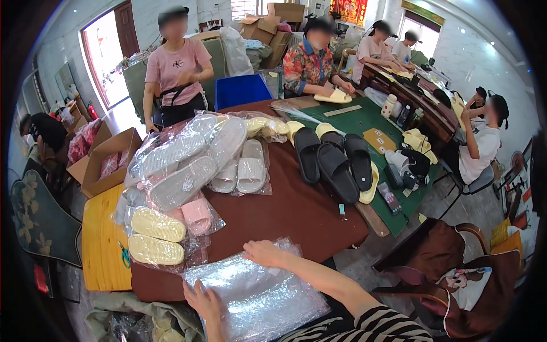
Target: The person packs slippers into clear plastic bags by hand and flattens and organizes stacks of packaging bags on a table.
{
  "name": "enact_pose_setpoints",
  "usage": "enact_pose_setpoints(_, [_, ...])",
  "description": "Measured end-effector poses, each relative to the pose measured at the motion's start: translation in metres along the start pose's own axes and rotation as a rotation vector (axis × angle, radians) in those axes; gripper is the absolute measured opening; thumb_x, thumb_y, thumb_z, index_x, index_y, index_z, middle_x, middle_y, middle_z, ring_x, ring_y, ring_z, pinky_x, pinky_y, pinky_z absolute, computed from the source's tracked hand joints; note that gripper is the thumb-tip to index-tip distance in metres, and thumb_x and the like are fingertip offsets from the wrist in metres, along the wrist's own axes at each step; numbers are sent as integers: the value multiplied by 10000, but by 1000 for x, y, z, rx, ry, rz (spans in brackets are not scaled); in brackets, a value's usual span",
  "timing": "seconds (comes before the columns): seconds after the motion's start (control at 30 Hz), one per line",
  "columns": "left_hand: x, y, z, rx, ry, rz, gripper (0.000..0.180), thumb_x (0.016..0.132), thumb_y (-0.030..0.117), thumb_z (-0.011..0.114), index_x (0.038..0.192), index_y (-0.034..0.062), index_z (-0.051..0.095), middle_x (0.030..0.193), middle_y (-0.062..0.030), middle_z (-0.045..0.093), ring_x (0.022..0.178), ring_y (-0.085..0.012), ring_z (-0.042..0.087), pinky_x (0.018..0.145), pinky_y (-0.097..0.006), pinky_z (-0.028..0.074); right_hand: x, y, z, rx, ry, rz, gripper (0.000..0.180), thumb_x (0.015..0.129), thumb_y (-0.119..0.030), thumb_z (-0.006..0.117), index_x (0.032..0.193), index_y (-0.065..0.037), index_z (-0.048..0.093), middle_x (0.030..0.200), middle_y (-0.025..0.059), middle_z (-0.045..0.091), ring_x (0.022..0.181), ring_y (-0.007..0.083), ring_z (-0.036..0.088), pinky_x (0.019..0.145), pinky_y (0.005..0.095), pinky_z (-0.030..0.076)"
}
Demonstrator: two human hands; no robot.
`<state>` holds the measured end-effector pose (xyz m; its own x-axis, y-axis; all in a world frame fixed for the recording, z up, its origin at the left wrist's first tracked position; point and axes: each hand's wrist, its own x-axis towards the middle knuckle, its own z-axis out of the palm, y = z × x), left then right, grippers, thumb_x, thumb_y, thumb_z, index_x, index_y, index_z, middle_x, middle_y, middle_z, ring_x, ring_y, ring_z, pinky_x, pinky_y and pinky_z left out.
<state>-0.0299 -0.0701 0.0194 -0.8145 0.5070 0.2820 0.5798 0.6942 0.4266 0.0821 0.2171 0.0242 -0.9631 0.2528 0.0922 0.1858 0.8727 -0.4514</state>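
A thick stack of clear plastic bags lies at the near edge of the brown-covered table, its shiny surface wrinkled. At the stack's left side my left hand rests with its fingers spread. My right hand reaches across and lies on the far edge of the bags, fingers stretched toward the left. Just beyond my left hand are bagged yellow slippers, soles up, beside a bagged pink slipper. Grey slippers in clear bags are heaped behind them.
Loose black slippers lie on the right, near a green cutting mat holding a phone and bottles. Scissors lie on the yellow wood at left. A blue bin stands beyond the table; several people work around it.
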Motion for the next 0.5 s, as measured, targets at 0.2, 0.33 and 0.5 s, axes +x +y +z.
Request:
enact_pose_setpoints(0.2, [-4,-9,6,-72,19,-66,436,898,122,585,1325,44,554,1532,-271,307,1381,-455,318,1133,-540,267,1,-3,-3,15,-49,-86,334,997,-378,531,967,-46,537,875,166,657,788,401,667,667,531,516])
enact_pose_setpoints(0.33, [-9,-8,15,-58,52,-20,455,947,98,533,1400,60,517,1566,-273,251,1415,-457,269,1157,-528,236,1,-1,-11,42,-163,-61,315,982,-355,550,955,-42,550,821,186,687,795,410,677,678,532,522])
enact_pose_setpoints(0.5, [-8,-15,-6,23,-47,70,621,882,153,626,1462,38,434,1590,-297,153,1444,-486,207,1175,-537,201,11,0,-5,71,-232,-31,268,967,-354,550,966,-89,589,846,162,704,822,394,687,719,527,528])
